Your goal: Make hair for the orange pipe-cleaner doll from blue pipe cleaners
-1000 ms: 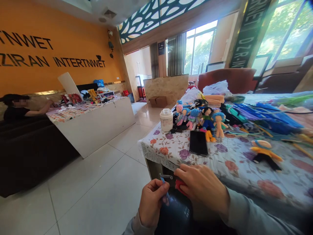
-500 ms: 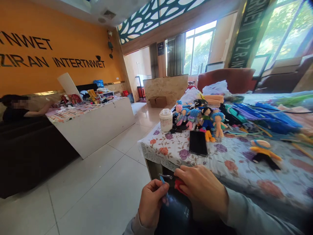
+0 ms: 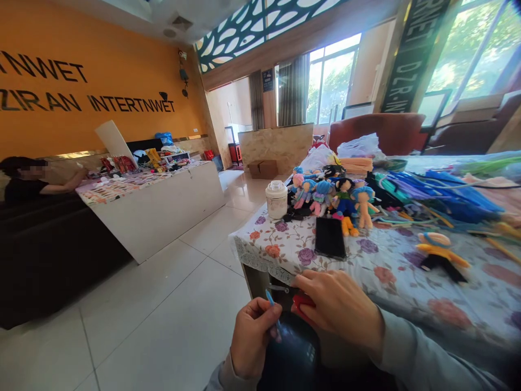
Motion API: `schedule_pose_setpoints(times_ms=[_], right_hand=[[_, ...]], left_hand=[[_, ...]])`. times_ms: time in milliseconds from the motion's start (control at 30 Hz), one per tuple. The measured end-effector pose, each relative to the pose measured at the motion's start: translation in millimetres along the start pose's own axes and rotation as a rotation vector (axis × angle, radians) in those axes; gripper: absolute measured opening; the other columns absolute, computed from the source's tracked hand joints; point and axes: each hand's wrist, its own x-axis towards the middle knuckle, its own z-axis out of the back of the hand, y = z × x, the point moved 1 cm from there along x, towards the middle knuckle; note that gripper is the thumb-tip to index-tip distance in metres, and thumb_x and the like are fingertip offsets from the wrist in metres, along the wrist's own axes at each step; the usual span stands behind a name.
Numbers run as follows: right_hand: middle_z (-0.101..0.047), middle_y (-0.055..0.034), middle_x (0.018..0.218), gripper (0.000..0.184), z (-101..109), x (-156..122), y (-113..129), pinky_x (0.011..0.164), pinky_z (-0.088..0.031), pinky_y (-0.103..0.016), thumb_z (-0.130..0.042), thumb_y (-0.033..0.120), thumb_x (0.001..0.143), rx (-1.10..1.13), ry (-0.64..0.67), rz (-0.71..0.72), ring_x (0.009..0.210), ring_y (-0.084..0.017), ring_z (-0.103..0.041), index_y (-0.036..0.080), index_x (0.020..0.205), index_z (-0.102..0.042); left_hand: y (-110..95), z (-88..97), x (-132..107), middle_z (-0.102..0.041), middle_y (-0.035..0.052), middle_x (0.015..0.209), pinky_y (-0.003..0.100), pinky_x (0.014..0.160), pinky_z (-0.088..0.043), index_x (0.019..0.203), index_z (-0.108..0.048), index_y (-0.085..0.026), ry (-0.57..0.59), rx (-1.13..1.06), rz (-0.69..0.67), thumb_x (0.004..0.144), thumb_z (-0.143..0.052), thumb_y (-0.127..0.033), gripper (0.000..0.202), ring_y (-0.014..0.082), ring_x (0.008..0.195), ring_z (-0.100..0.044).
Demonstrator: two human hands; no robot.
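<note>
My left hand (image 3: 254, 334) pinches a thin light blue pipe cleaner (image 3: 269, 297) between thumb and finger, its short end pointing up. To the right, my right hand (image 3: 337, 301) is closed around the red handles of what look like scissors (image 3: 302, 305); the fingers cover most of them. A thin metal piece (image 3: 279, 288) shows left of that hand, slightly apart from the pipe cleaner; I cannot tell for certain whether it is the blade. Both hands are in front of the table edge, above a dark, shiny surface (image 3: 297, 342).
On the flowered tablecloth (image 3: 285, 255) lie a black phone (image 3: 329, 238), a cream cup (image 3: 276, 200), several small dolls (image 3: 321, 196), one separate doll (image 3: 442, 255) and bundles of blue pipe cleaners (image 3: 451, 190). A person (image 3: 32, 182) sits at a white counter (image 3: 163, 217) on the left.
My right hand has moved slightly to the right with the red handles, and the metal piece now stands farther from the pipe cleaner. My left hand is nearly still.
</note>
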Motion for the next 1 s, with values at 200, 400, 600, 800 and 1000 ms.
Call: schedule_pose_setpoints(times_ms=[200, 400, 600, 800, 1000], right_hand=[[-0.063, 0.0018, 0.078, 0.003, 2, -1, 4, 0.054, -0.025, -0.030, -0.059, 0.027, 0.080, 0.045, -0.026, 0.048, 0.074, -0.020, -0.064, 0.024, 0.082, -0.059], [-0.066, 0.0005, 0.079, 0.005, 3, 4, 7, 0.052, -0.022, -0.030, -0.055, 0.023, 0.084, -0.012, 0.050, 0.022, 0.070, -0.020, -0.066, 0.023, 0.083, -0.060], [-0.066, 0.0002, 0.080, 0.006, 4, 4, 8, 0.053, -0.025, -0.030, -0.055, 0.027, 0.084, 0.007, 0.038, 0.036, 0.073, -0.021, -0.067, 0.023, 0.083, -0.060], [-0.070, 0.0013, 0.082, 0.011, -5, 7, -1, 0.055, -0.030, -0.029, -0.058, 0.030, 0.083, 0.086, 0.030, -0.022, 0.074, -0.021, -0.068, 0.025, 0.091, -0.064], [-0.068, 0.0017, 0.082, 0.018, -4, 5, -5, 0.058, -0.032, -0.028, -0.066, 0.037, 0.077, 0.161, -0.008, -0.030, 0.077, -0.021, -0.066, 0.027, 0.092, -0.065]], left_hand=[[-1, -0.5, -1, -0.048, -0.0079, 0.039, 0.019, 0.037, -0.037, 0.051, -0.054, -0.017, 0.008, 0.008, -0.002, 0.044, -0.089, -0.038, 0.042, 0.0055, 0.035, -0.040], [-1, -0.7, -1, -0.046, -0.0076, 0.036, 0.019, 0.037, -0.035, 0.051, -0.054, -0.017, 0.013, 0.003, 0.005, 0.045, -0.089, -0.038, 0.041, 0.0054, 0.034, -0.039], [-1, -0.7, -1, -0.047, -0.0071, 0.036, 0.019, 0.037, -0.035, 0.049, -0.055, -0.017, 0.023, -0.011, -0.009, 0.047, -0.088, -0.036, 0.038, 0.0054, 0.034, -0.039], [-2, -1.0, -1, -0.054, -0.0053, 0.043, 0.019, 0.041, -0.040, 0.052, -0.059, -0.015, 0.012, -0.071, 0.019, 0.048, -0.089, -0.032, 0.034, 0.0061, 0.038, -0.047], [-3, -0.7, -2, -0.061, -0.0028, 0.054, 0.020, 0.043, -0.043, 0.058, -0.064, -0.013, -0.018, -0.122, 0.030, 0.047, -0.090, -0.026, 0.031, 0.0067, 0.042, -0.052]])
